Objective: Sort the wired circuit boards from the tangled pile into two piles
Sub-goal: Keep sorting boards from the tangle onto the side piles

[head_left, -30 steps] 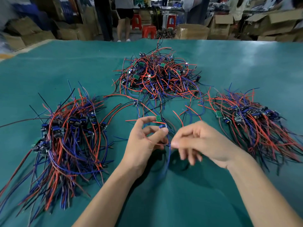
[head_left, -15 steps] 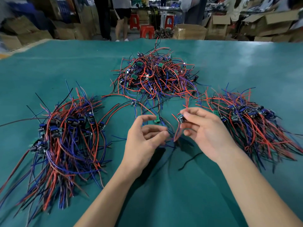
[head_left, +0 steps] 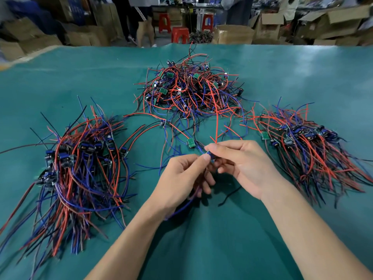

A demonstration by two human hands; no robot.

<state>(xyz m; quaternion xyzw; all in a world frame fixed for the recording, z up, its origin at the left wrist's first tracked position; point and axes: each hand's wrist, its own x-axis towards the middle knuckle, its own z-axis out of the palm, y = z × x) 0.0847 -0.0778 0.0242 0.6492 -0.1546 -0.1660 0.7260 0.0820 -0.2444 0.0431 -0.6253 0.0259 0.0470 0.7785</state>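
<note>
A small blue wired board (head_left: 210, 155) is pinched between the left hand (head_left: 181, 178) and right hand (head_left: 242, 164), near of the tangled pile (head_left: 189, 91), between the left pile (head_left: 80, 158) and right pile (head_left: 306, 142).

I count three heaps of wired boards: tangled pile (head_left: 191, 91) at 12 o'clock, left pile (head_left: 80, 164) at 9, right pile (head_left: 306, 146) at 3, plus three red stools (head_left: 180, 34) behind

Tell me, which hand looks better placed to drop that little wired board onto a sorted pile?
Probably the right hand: it pinches the small blue wired circuit board, and the right-side bundle of red and blue wires lies close beside it. The left hand holds trailing wires.
</note>
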